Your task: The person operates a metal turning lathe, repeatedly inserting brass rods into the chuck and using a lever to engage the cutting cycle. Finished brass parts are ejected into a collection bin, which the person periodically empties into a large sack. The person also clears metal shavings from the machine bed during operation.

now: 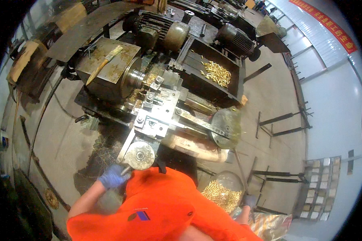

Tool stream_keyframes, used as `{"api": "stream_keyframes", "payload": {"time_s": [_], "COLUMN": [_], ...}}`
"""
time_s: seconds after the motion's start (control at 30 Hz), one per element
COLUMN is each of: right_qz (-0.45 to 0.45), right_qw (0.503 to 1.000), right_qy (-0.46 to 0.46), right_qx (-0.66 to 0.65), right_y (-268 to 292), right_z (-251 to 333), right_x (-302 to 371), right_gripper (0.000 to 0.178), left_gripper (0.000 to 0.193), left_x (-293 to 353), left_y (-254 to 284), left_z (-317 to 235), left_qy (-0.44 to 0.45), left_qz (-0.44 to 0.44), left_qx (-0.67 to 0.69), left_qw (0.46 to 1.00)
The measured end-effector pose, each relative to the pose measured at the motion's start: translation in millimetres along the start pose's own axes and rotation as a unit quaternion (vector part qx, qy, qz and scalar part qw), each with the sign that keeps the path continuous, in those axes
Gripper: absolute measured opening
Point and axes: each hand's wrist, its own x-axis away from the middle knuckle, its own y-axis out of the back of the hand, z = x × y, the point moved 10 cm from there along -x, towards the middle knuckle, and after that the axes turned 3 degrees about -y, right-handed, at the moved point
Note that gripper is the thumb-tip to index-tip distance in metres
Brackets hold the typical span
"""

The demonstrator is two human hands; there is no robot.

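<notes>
My left hand [113,176], in a blue glove, is closed on the crank handle [126,170] of a round metal handwheel [140,156] at the front of a small lathe. Low on the right, my right hand [249,201], in a grey-blue glove, is closed around a long metal lever [240,168]. That lever slants down from a round disc [225,127] on the machine's right side. Between my hands and the spindle chuck [134,77] lies the brightly lit tool slide [159,105], with bolted tool holders. Small details at the cutting point are hard to make out.
A wooden-handled brush [104,64] lies on the headstock. Small brass-coloured parts [216,74] fill part of a dark metal tray [191,66]; more fill a round container [234,179] beside me. Electric motors [235,38] stand behind. Metal frames [281,118] stand at the right.
</notes>
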Motion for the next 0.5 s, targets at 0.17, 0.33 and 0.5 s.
{"api": "stream_keyframes", "payload": {"time_s": [0.17,0.33,0.5], "right_qz": [-0.003,-0.01,-0.033], "right_qw": [1.0,1.0,0.999], "right_qy": [-0.013,-0.002,-0.011], "right_qx": [0.019,-0.003,-0.033], "right_y": [8.1,5.3,17.9], "right_z": [4.0,1.7,5.6], "right_x": [13.7,17.6,37.2], "right_gripper": [0.05,0.048,0.047], "left_gripper": [0.037,0.035,0.035], "left_x": [-1.9,-3.8,0.8], "left_y": [-3.0,-7.1,-6.6], "left_z": [6.0,9.9,6.2], "left_qy": [-0.012,-0.034,0.007], "left_qz": [-0.006,-0.016,0.028], "left_qx": [0.002,0.001,-0.032], "left_qw": [1.0,0.999,0.999]}}
